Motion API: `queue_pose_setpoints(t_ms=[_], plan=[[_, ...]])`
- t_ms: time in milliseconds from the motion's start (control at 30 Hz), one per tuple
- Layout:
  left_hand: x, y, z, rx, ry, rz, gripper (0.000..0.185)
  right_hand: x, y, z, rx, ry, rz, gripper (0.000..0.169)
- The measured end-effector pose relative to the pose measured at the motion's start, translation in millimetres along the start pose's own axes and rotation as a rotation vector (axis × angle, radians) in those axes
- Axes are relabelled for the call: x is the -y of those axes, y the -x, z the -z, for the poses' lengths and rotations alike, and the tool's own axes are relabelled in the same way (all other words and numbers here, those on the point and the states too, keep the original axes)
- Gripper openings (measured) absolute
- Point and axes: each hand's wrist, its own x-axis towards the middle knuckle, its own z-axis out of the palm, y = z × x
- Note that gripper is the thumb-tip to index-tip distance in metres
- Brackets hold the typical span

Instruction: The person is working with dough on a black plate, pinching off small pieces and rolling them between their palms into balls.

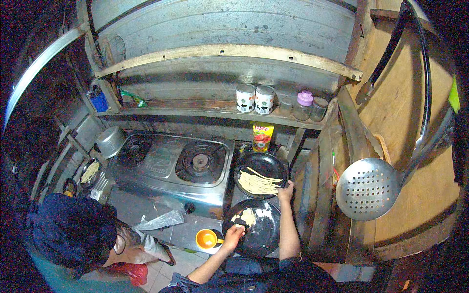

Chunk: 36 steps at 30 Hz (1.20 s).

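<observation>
My left hand (pixel 233 237) is over the lower black round tray (pixel 262 238), its fingers pinched around what looks like a small pale piece of dough. Beside it on that tray lie a lump of pale dough (pixel 248 217) and a patch of white flour (pixel 264 211). My right hand (pixel 285 192) is at the right edge of the upper black pan (pixel 262 161), fingertips by the ends of several pale dough strips (pixel 258 182). Whether it grips the rim or a strip cannot be told.
A two-burner gas stove (pixel 170 164) is on the left. An orange cup (pixel 206 238) stands near my left forearm, beside a clear plastic bag (pixel 161 219). Another person (pixel 73 234) sits at lower left. A perforated skimmer (pixel 368 189) hangs at right. Cans (pixel 245 98) stand on the shelf.
</observation>
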Motion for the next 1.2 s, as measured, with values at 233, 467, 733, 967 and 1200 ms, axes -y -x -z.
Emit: queue_pose_setpoints(t_ms=[233, 467, 733, 967, 1200], plan=[[-4.8, -1.0, 0.2, -0.002, 0.006, -0.002, 0.022, 25.3, 14.1, 8.6, 0.272, 0.004, -0.226, 0.082], [1.1, -2.6, 4.1, 0.007, -0.042, 0.01, 0.023, 2.8, -8.8, 7.2, 0.454, 0.352, -0.199, 0.056], [11.6, -4.2, 10.3, -0.028, -0.094, 0.011, 0.025, 19.5, 13.8, 7.3, 0.05, 0.201, 0.022, 0.059], [16.1, -7.6, 11.2, 0.014, -0.075, 0.012, 0.018, 39.8, 16.0, 13.3, 0.319, 0.41, -0.097, 0.046], [4.8, -5.6, -3.7, -0.005, 0.004, 0.042, 0.022, -5.5, 2.1, -1.8, 0.686, 0.647, 0.16, 0.024]])
